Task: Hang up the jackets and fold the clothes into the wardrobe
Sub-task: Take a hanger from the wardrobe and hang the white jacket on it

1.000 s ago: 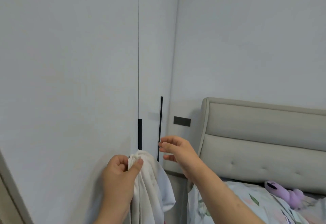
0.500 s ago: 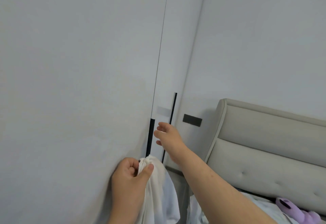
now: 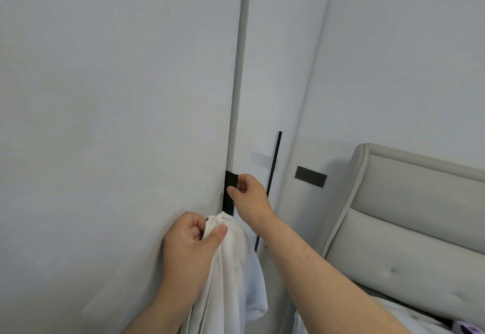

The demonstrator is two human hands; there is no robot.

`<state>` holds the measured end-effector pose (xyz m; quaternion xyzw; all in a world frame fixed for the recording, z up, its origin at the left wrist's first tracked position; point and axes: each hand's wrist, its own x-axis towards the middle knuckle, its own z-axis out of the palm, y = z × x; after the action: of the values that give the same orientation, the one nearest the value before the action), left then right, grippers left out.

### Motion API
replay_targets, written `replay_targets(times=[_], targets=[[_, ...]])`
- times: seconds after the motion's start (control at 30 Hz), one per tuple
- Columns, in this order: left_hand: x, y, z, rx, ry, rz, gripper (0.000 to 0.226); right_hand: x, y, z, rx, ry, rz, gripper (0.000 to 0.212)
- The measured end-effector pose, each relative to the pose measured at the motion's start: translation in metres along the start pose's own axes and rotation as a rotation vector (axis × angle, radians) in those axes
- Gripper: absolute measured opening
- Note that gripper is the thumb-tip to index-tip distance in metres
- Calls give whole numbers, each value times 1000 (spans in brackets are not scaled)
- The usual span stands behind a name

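Observation:
My left hand [image 3: 193,239] grips the bunched top of a white garment [image 3: 233,268], which hangs down in front of the white wardrobe door [image 3: 118,123]. My right hand [image 3: 248,197] has its fingers curled round the black handle strip [image 3: 231,189] on that door's right edge. A thin gap shows along the edge above the handle. A second wardrobe door [image 3: 275,71] with a long thin black handle [image 3: 273,173] stands just to the right.
A grey padded headboard [image 3: 420,215] of a bed fills the lower right, close to the wardrobe. A dark wall plate [image 3: 311,176] sits between wardrobe and headboard. Patterned bedding [image 3: 409,320] and a purple toy [image 3: 469,329] show at the bottom right corner.
My right hand has moved left from open air onto the black handle and curled round it. My left hand keeps its grip on the white garment. The view has moved closer to the wardrobe.

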<state>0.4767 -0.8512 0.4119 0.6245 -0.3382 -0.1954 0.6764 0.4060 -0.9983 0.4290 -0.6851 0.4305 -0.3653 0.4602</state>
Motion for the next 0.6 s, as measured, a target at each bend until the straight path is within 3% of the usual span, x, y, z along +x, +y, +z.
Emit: replay_targets(times=[0.13,0.33,0.6], targets=[[-4,-8,13,20,-4,-35,31,-10,13,-24,-45,67,3,11],[2,-5,47,93,-23,-59,29,-26,34,-69,-40,349,78,22],[2,-4,85,153,-53,-54,25,-32,59,-107,-60,495,33,26]])
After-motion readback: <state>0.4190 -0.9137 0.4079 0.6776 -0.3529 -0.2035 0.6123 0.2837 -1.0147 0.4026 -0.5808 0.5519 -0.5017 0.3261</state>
